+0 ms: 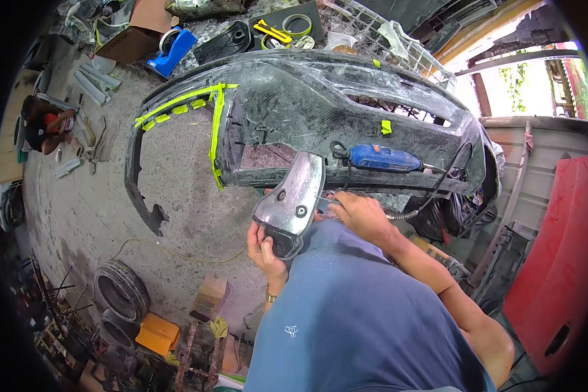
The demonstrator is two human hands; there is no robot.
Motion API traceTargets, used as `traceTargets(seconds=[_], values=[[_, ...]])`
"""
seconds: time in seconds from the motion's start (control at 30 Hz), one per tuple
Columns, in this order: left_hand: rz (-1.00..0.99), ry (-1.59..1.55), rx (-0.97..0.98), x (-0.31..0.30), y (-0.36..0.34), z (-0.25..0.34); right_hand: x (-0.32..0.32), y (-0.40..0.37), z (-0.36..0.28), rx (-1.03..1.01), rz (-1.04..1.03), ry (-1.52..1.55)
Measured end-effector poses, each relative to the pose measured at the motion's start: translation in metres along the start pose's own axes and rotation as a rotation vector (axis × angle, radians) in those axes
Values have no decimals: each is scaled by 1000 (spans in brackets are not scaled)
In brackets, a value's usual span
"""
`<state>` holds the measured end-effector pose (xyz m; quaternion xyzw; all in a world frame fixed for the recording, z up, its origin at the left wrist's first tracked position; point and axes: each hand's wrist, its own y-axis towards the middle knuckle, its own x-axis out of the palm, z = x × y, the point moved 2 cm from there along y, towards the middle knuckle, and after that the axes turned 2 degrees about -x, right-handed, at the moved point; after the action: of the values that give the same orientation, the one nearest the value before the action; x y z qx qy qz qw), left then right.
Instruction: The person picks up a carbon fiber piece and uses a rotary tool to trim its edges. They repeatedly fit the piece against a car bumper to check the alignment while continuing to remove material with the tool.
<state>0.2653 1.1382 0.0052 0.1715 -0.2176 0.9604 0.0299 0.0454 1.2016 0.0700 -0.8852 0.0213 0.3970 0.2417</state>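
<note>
My left hand grips the black lower end of a curved car trim piece, whose silver face has two round fasteners. Close to its right edge, my right hand is closed around a rotary tool handpiece, mostly hidden by my fingers. A flexible shaft runs out beside that hand and loops up to a blue rotary tool. The tool lies on a dusty black car bumper that has yellow-green masking tape along its left opening.
A blue tape dispenser, a yellow cutter and a tape roll sit behind the bumper. Tyres stand at lower left. A red panel leans at right. Another person crouches at far left.
</note>
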Motion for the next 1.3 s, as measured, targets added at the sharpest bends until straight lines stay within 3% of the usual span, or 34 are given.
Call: traceTargets(seconds=[1.3], values=[[31, 5, -56, 1, 2, 4, -5, 5, 1, 30, 13, 4]])
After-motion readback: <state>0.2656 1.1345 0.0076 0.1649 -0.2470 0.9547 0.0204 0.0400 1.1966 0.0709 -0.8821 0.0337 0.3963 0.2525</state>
